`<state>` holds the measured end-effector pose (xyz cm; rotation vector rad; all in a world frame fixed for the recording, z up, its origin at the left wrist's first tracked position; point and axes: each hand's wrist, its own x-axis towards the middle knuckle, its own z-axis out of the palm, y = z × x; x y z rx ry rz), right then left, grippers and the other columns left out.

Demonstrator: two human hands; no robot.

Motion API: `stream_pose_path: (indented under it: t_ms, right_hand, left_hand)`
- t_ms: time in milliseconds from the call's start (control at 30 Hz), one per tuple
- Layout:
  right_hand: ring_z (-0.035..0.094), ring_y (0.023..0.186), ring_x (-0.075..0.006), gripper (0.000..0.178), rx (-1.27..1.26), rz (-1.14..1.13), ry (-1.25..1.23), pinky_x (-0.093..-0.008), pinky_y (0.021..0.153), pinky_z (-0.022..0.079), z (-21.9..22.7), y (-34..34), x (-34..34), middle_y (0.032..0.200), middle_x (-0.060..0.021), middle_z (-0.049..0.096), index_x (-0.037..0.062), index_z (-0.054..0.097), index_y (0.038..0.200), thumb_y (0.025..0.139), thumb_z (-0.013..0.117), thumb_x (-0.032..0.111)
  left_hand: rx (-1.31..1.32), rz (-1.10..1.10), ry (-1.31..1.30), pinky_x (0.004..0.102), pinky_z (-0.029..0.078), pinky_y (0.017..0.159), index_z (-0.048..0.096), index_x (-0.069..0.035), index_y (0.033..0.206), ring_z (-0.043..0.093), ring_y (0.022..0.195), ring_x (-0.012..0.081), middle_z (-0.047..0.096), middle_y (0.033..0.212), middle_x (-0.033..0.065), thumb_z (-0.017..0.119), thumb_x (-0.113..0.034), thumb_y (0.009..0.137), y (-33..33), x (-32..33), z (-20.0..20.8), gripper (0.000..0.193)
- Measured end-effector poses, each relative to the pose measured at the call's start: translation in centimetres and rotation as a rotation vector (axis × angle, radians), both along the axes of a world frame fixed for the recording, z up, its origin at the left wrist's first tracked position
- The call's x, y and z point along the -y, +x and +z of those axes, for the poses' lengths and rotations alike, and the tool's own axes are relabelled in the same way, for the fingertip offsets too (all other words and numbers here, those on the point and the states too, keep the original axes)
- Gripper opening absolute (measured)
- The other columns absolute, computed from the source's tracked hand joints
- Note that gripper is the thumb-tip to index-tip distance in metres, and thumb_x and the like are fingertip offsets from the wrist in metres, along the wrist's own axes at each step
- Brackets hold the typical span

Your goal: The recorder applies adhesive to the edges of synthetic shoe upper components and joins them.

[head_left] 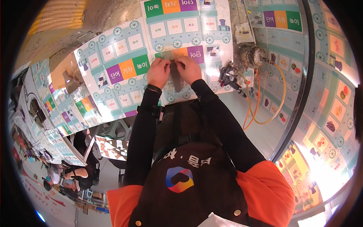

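Note:
My left hand point(159, 73) and my right hand point(189, 70) are close together over the bench, with fingers pinched. Between them hangs a dark brown strip point(174, 77), wide and flat, its lower end tapering toward my body. Both hands grip its upper end; its exact material cannot be made out. Beneath lies a bench top point(117, 75) covered with printed sheets in teal, green, orange and purple. A blurred, worn patch of this covering shows around the strip.
Right of my hands lies a dark metal spray-gun-like tool point(230, 80), near a grimy round fixture point(252, 56). A yellow hose point(284, 87) and an orange hose point(257, 96) loop beside it. Brown scraps point(72, 80) lie left. Other people point(80, 177) are at the far left.

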<state>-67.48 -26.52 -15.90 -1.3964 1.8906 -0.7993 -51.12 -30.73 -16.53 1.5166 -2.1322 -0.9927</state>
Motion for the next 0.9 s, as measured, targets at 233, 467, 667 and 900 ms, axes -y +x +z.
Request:
stream_pose_path:
  t_ms: [233, 467, 667, 900]
  right_hand:
    - [0.065, 0.085, -0.0327, 0.008, -0.067, 0.033, 0.037, -0.0438, 0.074, 0.053, -0.01, 0.09, -0.08, 0.086, -0.0076, 0.065, 0.0128, 0.071, 0.090, 0.083, 0.066, 0.012]
    - [0.065, 0.086, -0.0327, 0.008, -0.068, 0.042, 0.007, -0.0446, 0.074, 0.053, -0.01, 0.09, -0.06, 0.087, -0.0079, 0.065, 0.0128, 0.071, 0.090, 0.083, 0.067, 0.012]
    - [0.064, 0.086, -0.0332, 0.008, -0.080, 0.048, 0.011, -0.0447, 0.074, 0.053, -0.03, 0.07, -0.08, 0.088, -0.0082, 0.065, 0.0129, 0.070, 0.090, 0.083, 0.067, 0.012]
    - [0.065, 0.085, -0.0332, 0.008, -0.076, 0.060, 0.017, -0.0446, 0.074, 0.053, -0.10, -0.01, -0.10, 0.087, -0.0082, 0.065, 0.0128, 0.070, 0.090, 0.083, 0.067, 0.012]
  left_hand:
    - [0.013, -0.011, -0.052, 0.0388, 0.052, 0.069, 0.071, -0.011, 0.095, 0.065, 0.080, 0.0261, 0.061, 0.089, 0.0067, 0.068, -0.011, 0.086, 0.13, -0.10, -0.41, 0.010]
    - [0.018, 0.006, 0.092, 0.0427, 0.053, 0.080, 0.071, -0.014, 0.093, 0.063, 0.093, 0.0307, 0.061, 0.093, 0.0065, 0.069, -0.013, 0.083, 0.25, 0.06, -0.44, 0.010]
    - [0.031, -0.011, 0.032, 0.0410, 0.053, 0.076, 0.072, -0.014, 0.093, 0.064, 0.088, 0.0285, 0.062, 0.091, 0.0059, 0.070, -0.013, 0.083, 0.31, 0.05, -0.38, 0.010]
    - [0.051, -0.027, -0.029, 0.0402, 0.052, 0.074, 0.073, -0.013, 0.092, 0.065, 0.085, 0.0277, 0.062, 0.088, 0.0056, 0.071, -0.014, 0.084, 0.28, 0.26, -0.35, 0.008]
